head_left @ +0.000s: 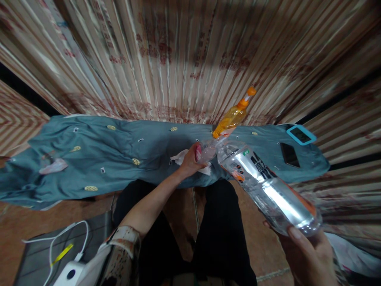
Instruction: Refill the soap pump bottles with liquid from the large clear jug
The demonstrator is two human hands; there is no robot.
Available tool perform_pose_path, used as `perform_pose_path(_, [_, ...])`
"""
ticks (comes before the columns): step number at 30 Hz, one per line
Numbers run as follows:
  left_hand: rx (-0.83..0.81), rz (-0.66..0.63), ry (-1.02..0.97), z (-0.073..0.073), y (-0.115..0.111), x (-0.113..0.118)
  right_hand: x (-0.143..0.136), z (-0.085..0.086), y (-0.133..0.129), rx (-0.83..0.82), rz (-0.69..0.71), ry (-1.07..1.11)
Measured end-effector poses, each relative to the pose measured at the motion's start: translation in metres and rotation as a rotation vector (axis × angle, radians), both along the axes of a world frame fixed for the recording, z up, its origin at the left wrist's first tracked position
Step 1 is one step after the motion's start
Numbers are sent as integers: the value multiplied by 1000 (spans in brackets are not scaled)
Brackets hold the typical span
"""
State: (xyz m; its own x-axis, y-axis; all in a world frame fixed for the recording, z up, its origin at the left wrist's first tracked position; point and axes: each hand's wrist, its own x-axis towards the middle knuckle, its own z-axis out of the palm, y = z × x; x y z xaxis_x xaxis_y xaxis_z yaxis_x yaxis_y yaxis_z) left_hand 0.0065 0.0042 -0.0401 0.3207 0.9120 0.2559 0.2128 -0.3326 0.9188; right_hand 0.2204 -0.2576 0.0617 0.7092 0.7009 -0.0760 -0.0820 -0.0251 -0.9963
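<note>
A clear piece with a pink end is gripped in the curled fingers of the left hand; whether it is joined to the large clear bottle cannot be told. That bottle is held near its base by the right hand, its shoulder pointed toward the left fingers. A crumpled white scrap is seen just beside the left hand, on the teal cloth; beyond, an orange-capped bottle is placed.
</note>
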Motion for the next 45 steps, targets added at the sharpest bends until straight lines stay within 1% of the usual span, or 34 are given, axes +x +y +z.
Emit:
perform_pose_path(4, [-10, 0, 9, -1, 0, 0, -8, 7, 3, 10, 43, -33])
perform_pose_path(7, [-15, -5, 4, -1, 0, 0, -13, 12, 3, -5, 33, -21])
perform_pose_path(13, [-32, -1, 12, -1, 0, -1, -10, 8, 3, 10, 28, -11])
perform_pose_path(18, [-31, -3, 22, 1, -1, -1, -20, 20, 5, -70, 11, -31])
perform_pose_path(20, [-26, -3, 21, 2, -1, -1, -23, 23, 6, -59, 11, -21])
perform_pose_path(23, [-19, 1, 18, 2, -2, -1, -21, 21, 5, -20, 23, -10])
perform_pose_path(26, [-16, -4, 9, 2, -1, -1, -16, 15, 3, -37, 52, -25])
perform_pose_path(29, [-22, -7, 6, 3, -1, -1, -11, 10, 1, -7, 36, -23])
perform_pose_path(33, [-31, 12, 10, 5, -1, 0, -7, 6, 1, 15, 80, -46])
perform_pose_path(36, [-38, 12, 4, 8, -2, 0, -4, 3, 2, 28, 75, -53])
perform_pose_path(40, [-40, 10, 6, 10, -3, 0, -6, 6, 2, 0, 51, -43])
perform_pose_path(45, [-40, -1, -2, 9, -2, 0, -10, 12, 2, -29, 49, -39])
